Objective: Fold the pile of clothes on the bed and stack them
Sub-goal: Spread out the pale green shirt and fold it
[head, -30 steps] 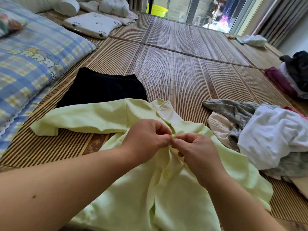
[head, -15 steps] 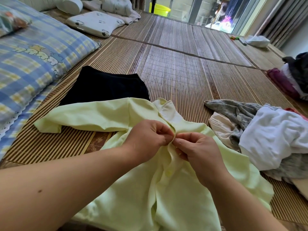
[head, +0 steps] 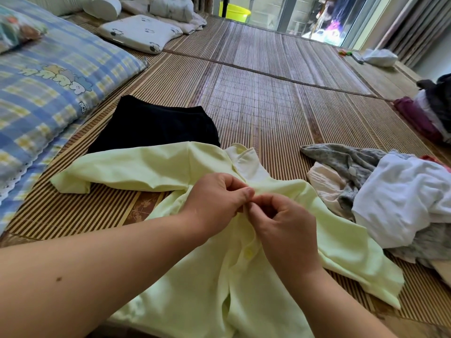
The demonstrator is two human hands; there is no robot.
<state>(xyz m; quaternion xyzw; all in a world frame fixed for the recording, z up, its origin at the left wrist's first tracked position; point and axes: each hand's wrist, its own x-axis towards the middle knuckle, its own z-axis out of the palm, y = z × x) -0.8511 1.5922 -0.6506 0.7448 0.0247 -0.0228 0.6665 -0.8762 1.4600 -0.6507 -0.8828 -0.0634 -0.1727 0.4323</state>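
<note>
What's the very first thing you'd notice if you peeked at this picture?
Right in the middle, the left hand and right hand pinch the front of a pale green shirt spread on the mat, just below its collar. Behind it lies a folded black garment. A jumbled pile of white and grey clothes waits at the right.

A blue checked quilt [head: 56,76] with a cartoon print lies along the left side of the woven mat [head: 268,106]. Beyond it sits a white pillow [head: 140,32] dotted with small dark figures, with a white bolster [head: 102,7] just behind. A yellow basin [head: 235,12] stands by the glass door [head: 292,13]. Far right, a white plastic bag [head: 379,57] rests near the striped curtain [head: 412,28].
</note>
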